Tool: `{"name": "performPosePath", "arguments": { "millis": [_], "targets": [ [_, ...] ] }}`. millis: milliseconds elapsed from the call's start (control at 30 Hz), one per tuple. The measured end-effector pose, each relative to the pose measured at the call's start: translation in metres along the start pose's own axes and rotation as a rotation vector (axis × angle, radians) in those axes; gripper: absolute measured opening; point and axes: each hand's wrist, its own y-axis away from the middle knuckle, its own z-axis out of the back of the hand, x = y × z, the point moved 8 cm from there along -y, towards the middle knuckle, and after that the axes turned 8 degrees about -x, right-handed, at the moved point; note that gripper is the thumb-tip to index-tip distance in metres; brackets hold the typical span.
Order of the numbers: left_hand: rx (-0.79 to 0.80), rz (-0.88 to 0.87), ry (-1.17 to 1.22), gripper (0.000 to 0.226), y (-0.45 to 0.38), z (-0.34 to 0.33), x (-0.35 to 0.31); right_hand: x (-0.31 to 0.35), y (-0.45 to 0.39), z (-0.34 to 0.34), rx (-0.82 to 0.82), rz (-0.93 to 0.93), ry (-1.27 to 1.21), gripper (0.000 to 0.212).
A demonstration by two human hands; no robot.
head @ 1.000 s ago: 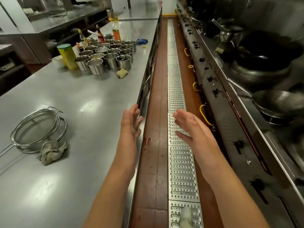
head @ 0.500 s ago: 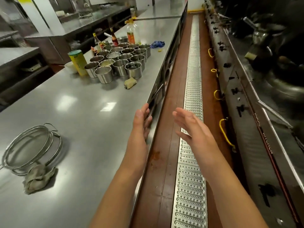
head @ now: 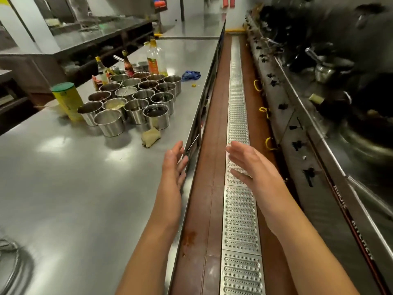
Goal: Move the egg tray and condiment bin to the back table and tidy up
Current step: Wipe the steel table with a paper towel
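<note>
Several round steel condiment cups (head: pixel 136 101) stand packed together on the long steel table (head: pixel 74 188), some with dark sauce in them. No egg tray is in view. My left hand (head: pixel 173 165) is held out flat over the table's right edge, fingers straight, holding nothing. My right hand (head: pixel 246 162) is stretched out over the floor aisle, palm turned inward, fingers straight and empty. Both hands are well short of the cups.
A yellow canister with a green lid (head: pixel 68 101), sauce bottles (head: pixel 154 58), a crumpled yellowish rag (head: pixel 151 137) and a blue cloth (head: pixel 191 75) lie around the cups. A metal drain grate (head: pixel 238 145) runs down the brown floor. A wok range (head: pixel 340 124) lines the right side.
The view has advanced along the aisle: the cups are nearer and larger, and the strainers and rag have slid out at the lower left. Both hands stay outstretched and empty.
</note>
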Motion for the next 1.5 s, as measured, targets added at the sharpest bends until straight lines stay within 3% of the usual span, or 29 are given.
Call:
{"name": "performPosePath", "arguments": {
  "millis": [333,500,633,800,967,1100,1267,1500],
  "targets": [
    [0.091,0.017,0.027,0.066,-0.139,-0.069,0.014,-0.01,-0.126,0.005,-0.049,-0.014,0.021,0.064],
    [0.06,-0.003,-0.019,0.067,-0.213,-0.109,0.024,-0.02,-0.22,0.02,-0.045,-0.007,-0.018,0.049],
    [0.032,0.004,-0.017,0.068,-0.269,-0.139,0.022,-0.015,-0.29,0.024,-0.006,-0.021,-0.033,0.059],
    [-0.035,-0.028,-0.053,0.076,-0.326,-0.154,0.023,-0.018,-0.366,0.01,0.072,-0.05,-0.046,0.048],
    [-0.09,-0.018,-0.068,0.075,-0.384,-0.154,0.031,-0.028,-0.429,-0.013,0.126,-0.082,-0.045,0.055],
    [-0.085,-0.003,-0.08,0.073,-0.445,-0.16,0.041,-0.039,-0.491,-0.024,0.099,-0.094,-0.033,0.042],
    [-0.061,-0.001,-0.02,0.068,-0.535,-0.175,0.044,-0.031,-0.573,-0.038,0.069,-0.043,0.008,0.059],
    [0.069,0.031,0.011,0.076,-0.637,-0.227,0.044,-0.019,-0.665,-0.032,-0.038,0.013,0.032,0.059]
  ]
}}
